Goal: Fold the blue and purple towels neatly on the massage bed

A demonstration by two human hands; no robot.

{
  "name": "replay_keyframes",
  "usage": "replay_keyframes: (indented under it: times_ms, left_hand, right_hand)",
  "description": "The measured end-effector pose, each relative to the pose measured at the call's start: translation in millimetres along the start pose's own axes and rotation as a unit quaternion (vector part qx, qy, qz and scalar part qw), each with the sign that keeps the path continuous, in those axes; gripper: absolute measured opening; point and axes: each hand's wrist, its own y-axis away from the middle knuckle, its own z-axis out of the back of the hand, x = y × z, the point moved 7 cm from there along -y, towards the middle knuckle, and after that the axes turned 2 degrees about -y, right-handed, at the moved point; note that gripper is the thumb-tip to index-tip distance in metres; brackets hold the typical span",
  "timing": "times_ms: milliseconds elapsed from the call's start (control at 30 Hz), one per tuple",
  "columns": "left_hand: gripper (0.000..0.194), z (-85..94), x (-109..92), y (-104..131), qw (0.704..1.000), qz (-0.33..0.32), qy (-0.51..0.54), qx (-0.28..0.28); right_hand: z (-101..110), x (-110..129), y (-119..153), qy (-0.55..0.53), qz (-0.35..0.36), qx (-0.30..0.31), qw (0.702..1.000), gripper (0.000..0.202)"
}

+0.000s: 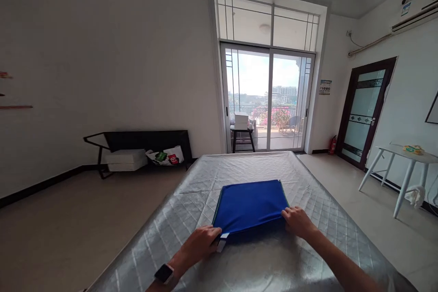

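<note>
A blue folded cloth (251, 205) lay flat on a bed covered with a grey quilted sheet (191, 200), set near the middle of the bed's width and toward the near end. It formed a neat rectangle with a thin green edge along its left and far sides.

The left hand (201, 242) rested at the near left corner of the cloth, fingers curled and closed on the cloth's edge, just beside a small white label (222, 241) that hung from that corner. A dark smartwatch (164, 273) sat on the left wrist. The right hand (297, 220) was at the near right corner, its fingers bent down and pinched on the cloth's edge there. Both forearms reached in from the bottom of the view, the two hands well apart with the near edge of the cloth stretched between them.

Beyond the bed stood a sliding glass door (268, 100) opening on a balcony, with a dark stool (242, 139) carrying a white box (241, 121) just outside. Against the left wall stood a low black rack (143, 139) holding white boxes and a printed bag (164, 157). To the right was a white bench (404, 157) with a small packet on it, a brown door (366, 109) with frosted glass, and a red fire extinguisher (331, 145) on the floor near the corner.
</note>
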Motion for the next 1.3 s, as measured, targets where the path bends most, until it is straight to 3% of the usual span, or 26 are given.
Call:
replay_keyframes:
  times_ms: [100,300,433,600,733,867,967,1100,1300]
  left_hand:
    - [0.019,4.4,1.8,37.3,1.000,0.027,-0.001,0.002]
    - [0.026,31.1,-14.5,106.3,0.997,0.054,0.051,-0.024]
    - [0.028,32.2,-24.1,135.5,0.993,0.054,0.080,-0.067]
    - [0.028,20.6,-9.4,137.3,0.986,0.069,0.130,-0.077]
    - [0.032,24.0,-5.2,123.8,0.991,0.040,0.118,-0.050]
    - [0.021,27.0,-15.3,113.3,0.997,-0.009,0.062,-0.035]
    - [0.028,32.1,-9.9,115.0,0.996,0.011,0.048,-0.074]
    - [0.035,35.6,4.6,137.3,0.986,0.052,0.057,-0.149]
    - [0.031,2.8,0.9,194.9,0.973,0.067,0.076,-0.206]
  right_hand:
    - [10.2,24.8,12.5,0.007,0.019,-0.006,1.000,0.034]
    - [16.8,68.7,57.5,0.018,0.052,-0.009,0.998,0.019]
    - [14.5,84.7,83.9,0.003,0.042,-0.058,0.997,0.017]
    - [3.9,79.2,90.6,-0.052,-0.018,-0.131,0.990,0.025]
    - [0.8,76.0,87.2,-0.086,-0.021,-0.110,0.990,0.037]
    - [7.2,74.0,89.4,-0.094,-0.015,-0.093,0.991,0.023]
    - [16.7,72.7,95.7,-0.097,-0.015,-0.132,0.986,0.020]
    - [27.3,81.3,112.5,-0.091,0.001,-0.189,0.978,0.018]
    - [18.7,113.0,141.1,-0.070,0.068,-0.195,0.976,0.014]
